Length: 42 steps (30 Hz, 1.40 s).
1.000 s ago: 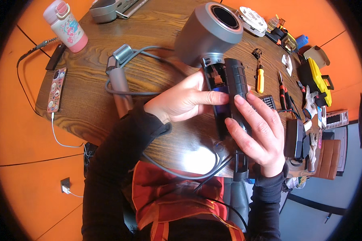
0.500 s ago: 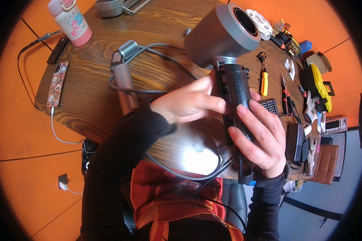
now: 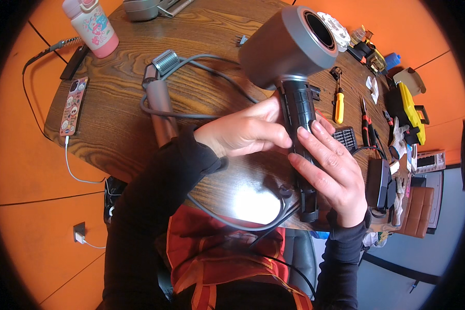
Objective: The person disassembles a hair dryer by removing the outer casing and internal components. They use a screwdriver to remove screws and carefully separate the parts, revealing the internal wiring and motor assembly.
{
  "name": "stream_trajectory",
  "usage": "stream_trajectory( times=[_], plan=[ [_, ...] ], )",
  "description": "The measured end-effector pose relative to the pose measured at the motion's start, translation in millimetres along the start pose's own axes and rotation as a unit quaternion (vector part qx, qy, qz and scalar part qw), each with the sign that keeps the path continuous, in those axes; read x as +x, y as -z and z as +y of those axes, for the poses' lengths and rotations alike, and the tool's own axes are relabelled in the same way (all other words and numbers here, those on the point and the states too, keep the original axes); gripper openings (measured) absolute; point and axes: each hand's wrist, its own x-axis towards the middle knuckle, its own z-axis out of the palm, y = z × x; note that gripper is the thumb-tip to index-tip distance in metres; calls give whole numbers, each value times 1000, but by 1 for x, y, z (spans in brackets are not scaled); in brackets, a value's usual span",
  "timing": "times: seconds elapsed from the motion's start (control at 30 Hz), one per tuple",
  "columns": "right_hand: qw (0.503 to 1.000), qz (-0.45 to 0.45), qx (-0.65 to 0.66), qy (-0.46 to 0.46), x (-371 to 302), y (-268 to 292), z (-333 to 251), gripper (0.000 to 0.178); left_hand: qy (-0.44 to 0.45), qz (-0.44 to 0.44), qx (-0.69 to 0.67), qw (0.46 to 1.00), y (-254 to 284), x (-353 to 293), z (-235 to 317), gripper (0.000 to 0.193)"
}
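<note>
No words or numbers can be read. Well to the left of the left grip (image 3: 247,132), stickers (image 3: 73,111) cover the back of a phone (image 3: 79,91) — any lettering too small. Beyond, farther up on the left, a bottle (image 3: 106,47) bears a pink-and-blue printed picture (image 3: 96,29) — its print illegible.

A grey-headed hair dryer (image 3: 281,51) is held aslant by its black handle (image 3: 297,106).

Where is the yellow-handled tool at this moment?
In the head view, the yellow-handled tool lies on the wooden table, right of centre, beyond the right hand, between the hair dryer and the red-and-black pliers.
</note>
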Motion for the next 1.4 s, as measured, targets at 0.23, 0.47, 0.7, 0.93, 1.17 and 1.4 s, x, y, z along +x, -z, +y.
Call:
stream_trajectory(
  times=[0.23, 0.47, 0.7, 0.93, 1.17, 1.4],
  plan=[
    [999, -7, 45, -10, -2, -2, 1, 24, -22, 9, 0, 1000, -7, 4, 1, 67],
    [948, 178, 259, -57, -12, -19, 6, 22, -63, 41, 25, 997, -7, 7, 1, 45],
    [816, 204, 410, -353, -17, -32, -3, 14, -90, 61, 19, 994, -7, 7, 1, 39],
    [635, 71, 678, -362, -5, -49, 4, 38, -78, 96, 3, 992, -1, 9, -3, 36],
    [572, 69, 724, -378, -7, -52, 6, 30, 8, 107, 84, 991, 1, 7, 1, 42],
    [574, 91, 724, -371, -8, -57, 3, 29, 59, 132, 152, 978, 1, 6, 3, 43]
  ],
)
